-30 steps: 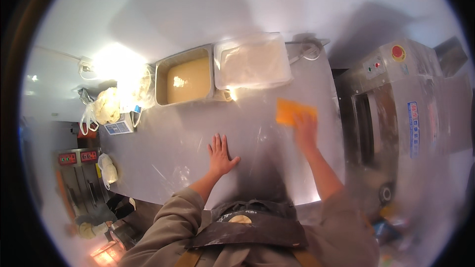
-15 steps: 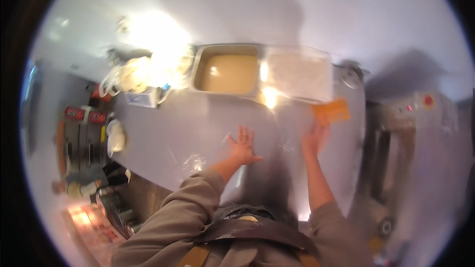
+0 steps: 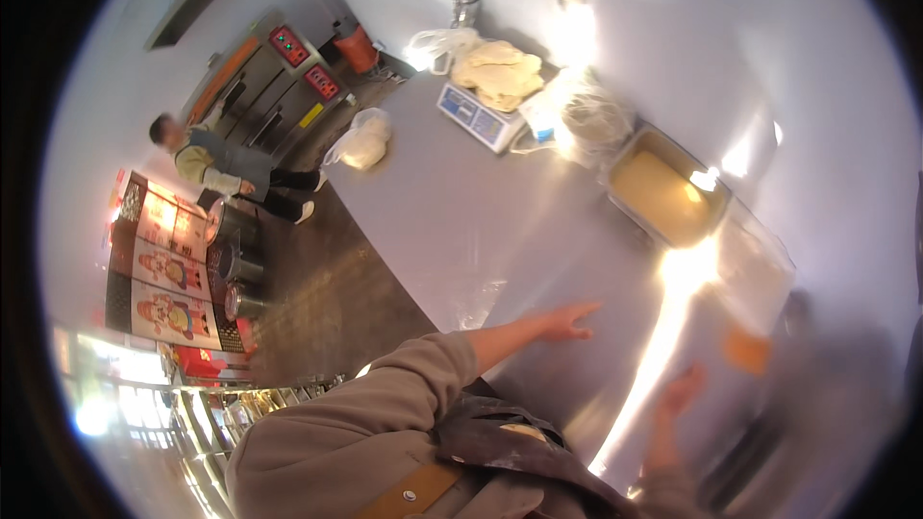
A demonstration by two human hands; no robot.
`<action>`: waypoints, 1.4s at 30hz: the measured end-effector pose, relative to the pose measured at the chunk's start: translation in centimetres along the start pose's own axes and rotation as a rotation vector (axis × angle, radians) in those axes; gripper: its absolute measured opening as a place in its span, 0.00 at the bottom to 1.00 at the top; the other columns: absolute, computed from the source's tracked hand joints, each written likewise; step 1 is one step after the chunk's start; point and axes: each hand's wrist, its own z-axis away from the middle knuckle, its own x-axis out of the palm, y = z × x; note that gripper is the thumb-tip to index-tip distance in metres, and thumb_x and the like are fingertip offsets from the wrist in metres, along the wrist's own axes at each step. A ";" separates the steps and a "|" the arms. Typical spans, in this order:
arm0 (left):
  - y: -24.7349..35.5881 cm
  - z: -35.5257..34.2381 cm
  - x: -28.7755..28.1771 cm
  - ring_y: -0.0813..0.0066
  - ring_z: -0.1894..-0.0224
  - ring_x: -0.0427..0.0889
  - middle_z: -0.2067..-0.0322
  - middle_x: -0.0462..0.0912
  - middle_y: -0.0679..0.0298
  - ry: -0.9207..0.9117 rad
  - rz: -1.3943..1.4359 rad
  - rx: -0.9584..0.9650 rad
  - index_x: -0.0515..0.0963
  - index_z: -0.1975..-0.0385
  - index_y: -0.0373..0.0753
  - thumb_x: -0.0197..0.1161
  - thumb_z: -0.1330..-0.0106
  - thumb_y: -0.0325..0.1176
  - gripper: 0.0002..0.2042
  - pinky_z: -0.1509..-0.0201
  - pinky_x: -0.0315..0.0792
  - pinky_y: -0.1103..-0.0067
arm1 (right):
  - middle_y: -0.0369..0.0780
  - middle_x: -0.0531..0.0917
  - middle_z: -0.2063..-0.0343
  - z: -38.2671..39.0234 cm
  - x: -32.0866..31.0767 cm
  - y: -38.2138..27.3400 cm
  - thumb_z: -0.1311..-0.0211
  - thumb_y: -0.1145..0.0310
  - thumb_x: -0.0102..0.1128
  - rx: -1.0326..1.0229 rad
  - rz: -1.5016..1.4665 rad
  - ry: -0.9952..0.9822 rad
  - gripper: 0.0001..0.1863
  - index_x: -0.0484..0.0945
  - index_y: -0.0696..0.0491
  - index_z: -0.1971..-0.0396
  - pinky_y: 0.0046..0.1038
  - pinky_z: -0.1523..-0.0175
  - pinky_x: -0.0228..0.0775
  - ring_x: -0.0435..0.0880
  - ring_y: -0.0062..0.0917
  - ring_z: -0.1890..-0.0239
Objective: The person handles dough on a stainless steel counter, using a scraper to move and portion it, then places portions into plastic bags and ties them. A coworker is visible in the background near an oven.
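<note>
My left hand [image 3: 569, 322] is over the grey worktop [image 3: 413, 211], toward its near edge, with its fingers apart and nothing in them. My right hand [image 3: 681, 387] is blurred by motion at the lower right, short of an orange flat piece [image 3: 745, 351], apparently apart from it; whether anything is in its fingers is unclear. Beyond them stand a metal pan [image 3: 654, 178] of beige liquid and a translucent lidded container [image 3: 745, 269], partly washed out by glare.
At the far end are a scale [image 3: 473, 115] with pale dough [image 3: 497, 72], plastic bags [image 3: 577, 115] and a white bag [image 3: 359, 142]. A co-worker [image 3: 212, 159] stands beside an oven [image 3: 288, 86], near metal pots [image 3: 240, 255] and poster boards [image 3: 168, 264].
My view has swung left toward the co-worker and oven. My left hand now points rightward. The orange piece, earlier in my right hand, now appears separate from it.
</note>
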 end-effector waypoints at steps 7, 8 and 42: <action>-10.7 17.4 -19.5 0.70 0.47 0.87 0.48 0.88 0.59 0.449 0.409 -0.257 0.79 0.38 0.37 0.70 0.36 0.38 0.26 0.41 0.79 0.72 | 0.55 0.79 0.40 -2.6 -7.9 -6.8 0.34 0.78 0.49 0.296 -0.064 -0.303 0.22 0.80 0.61 0.41 0.46 0.29 0.66 0.76 0.51 0.36; -12.7 19.5 -23.9 0.71 0.50 0.88 0.49 0.89 0.58 0.587 0.242 -0.292 0.80 0.39 0.38 0.70 0.36 0.39 0.25 0.44 0.80 0.73 | 0.54 0.79 0.40 -2.6 -9.5 -8.5 0.34 0.78 0.51 0.336 -0.034 -0.309 0.21 0.80 0.60 0.42 0.45 0.29 0.66 0.76 0.50 0.37; -34.3 26.5 -77.0 0.51 0.26 0.65 0.29 0.70 0.56 0.587 -0.278 -0.857 0.67 0.27 0.43 0.74 0.54 0.71 0.55 0.28 0.57 0.41 | 0.55 0.88 0.56 7.8 -18.7 -36.9 0.43 0.61 0.62 0.367 -0.030 -0.978 0.22 0.88 0.57 0.52 0.39 0.42 0.78 0.89 0.46 0.51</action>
